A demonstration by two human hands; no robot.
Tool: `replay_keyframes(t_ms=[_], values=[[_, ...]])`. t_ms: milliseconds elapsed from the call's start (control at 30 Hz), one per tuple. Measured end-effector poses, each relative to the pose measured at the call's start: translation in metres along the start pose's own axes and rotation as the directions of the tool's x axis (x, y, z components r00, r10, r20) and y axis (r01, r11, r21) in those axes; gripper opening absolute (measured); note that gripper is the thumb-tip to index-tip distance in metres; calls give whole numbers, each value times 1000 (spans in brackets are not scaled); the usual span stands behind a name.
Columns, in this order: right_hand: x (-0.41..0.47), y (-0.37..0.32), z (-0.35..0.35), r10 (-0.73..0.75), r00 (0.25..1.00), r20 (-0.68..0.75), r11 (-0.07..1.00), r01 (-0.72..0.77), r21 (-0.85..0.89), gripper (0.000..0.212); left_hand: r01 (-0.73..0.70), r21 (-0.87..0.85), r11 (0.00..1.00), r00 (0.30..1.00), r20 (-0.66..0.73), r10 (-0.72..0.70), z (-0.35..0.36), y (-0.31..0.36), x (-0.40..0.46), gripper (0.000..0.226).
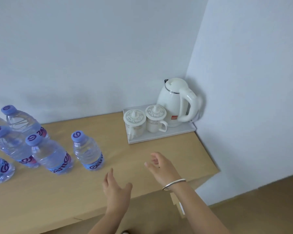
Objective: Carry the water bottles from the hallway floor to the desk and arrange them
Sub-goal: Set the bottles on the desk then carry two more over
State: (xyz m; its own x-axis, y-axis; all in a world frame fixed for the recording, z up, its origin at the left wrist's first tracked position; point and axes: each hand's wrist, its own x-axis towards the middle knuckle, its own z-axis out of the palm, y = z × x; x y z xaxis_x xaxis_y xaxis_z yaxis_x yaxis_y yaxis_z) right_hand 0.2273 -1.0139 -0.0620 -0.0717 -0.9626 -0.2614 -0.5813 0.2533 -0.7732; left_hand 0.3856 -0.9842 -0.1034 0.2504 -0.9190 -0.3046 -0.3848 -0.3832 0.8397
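Head view: both hands (116, 190) open, empty

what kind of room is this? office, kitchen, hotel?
Probably a hotel or guest room. A white electric kettle and two lidded cups sit on a tray in the corner of a wall-mounted wooden desk, beside several sealed water bottles.

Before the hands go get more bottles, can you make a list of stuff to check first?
1. Left hand holds nothing: ok.
2. Right hand holds nothing: ok.
3. Nearest bottle stands upright on the desk: ok.
4. Bottles by the left edge all on the desk: cannot tell, partly out of view.
5. Tray with kettle clear of the bottles: ok.
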Motion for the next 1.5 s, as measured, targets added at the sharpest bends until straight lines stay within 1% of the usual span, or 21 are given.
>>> replay_keyframes(t_ms=[100,167,267,333,400,467,533,633,733,833,933,1067,1267,1367,1433,1467,1500], values=[[-29,32,-34,50,997,-57,999,-49,16,41,-150,77,986,977,167,136,35,24,-27,75],[-52,57,-61,106,991,-76,994,-103,39,39,-250,113,961,933,294,208,62,39,-48,73],[-93,100,-104,211,966,-147,976,-199,93,35,-400,128,907,819,493,292,109,61,-81,72],[-118,130,-132,296,929,-221,954,-274,125,33,-498,122,858,729,594,339,144,74,-102,69],[-148,162,-160,366,882,-297,930,-332,160,35,-570,114,814,645,675,357,182,88,-128,65],[-166,181,-179,402,857,-323,915,-360,184,36,-618,117,778,585,729,356,210,97,-142,60],[-193,205,-201,451,816,-361,892,-393,226,38,-664,116,739,516,786,340,246,106,-165,57],[-230,238,-229,508,744,-434,861,-423,282,37,-709,114,696,453,830,326,295,120,-193,53],[-264,263,-252,557,668,-493,830,-456,320,32,-746,98,658,395,861,320,336,133,-219,46],[-294,284,-270,594,631,-499,804,-488,340,33,-766,84,638,348,888,301,367,142,-240,43],[-309,302,-284,625,590,-511,780,-506,369,35,-811,46,584,263,919,293,395,151,-255,43],[-310,323,-307,663,546,-511,747,-518,416,32,-862,-2,508,158,949,273,439,168,-266,34],[-292,356,-365,686,492,-536,721,-561,407,32,-901,-73,428,30,973,229,518,202,-267,35],[-281,371,-400,706,443,-552,696,-576,428,30,-901,-124,415,-34,975,218,560,227,-261,30],[-272,380,-423,740,407,-535,660,-593,462,28,-898,-138,417,-57,978,200,585,245,-257,27],[-268,385,-433,755,391,-526,643,-598,479,25,-888,-132,441,-45,978,203,598,253,-255,26],[-263,391,-443,765,378,-522,632,-599,492,22,-869,-117,480,-12,976,216,610,260,-253,24]])
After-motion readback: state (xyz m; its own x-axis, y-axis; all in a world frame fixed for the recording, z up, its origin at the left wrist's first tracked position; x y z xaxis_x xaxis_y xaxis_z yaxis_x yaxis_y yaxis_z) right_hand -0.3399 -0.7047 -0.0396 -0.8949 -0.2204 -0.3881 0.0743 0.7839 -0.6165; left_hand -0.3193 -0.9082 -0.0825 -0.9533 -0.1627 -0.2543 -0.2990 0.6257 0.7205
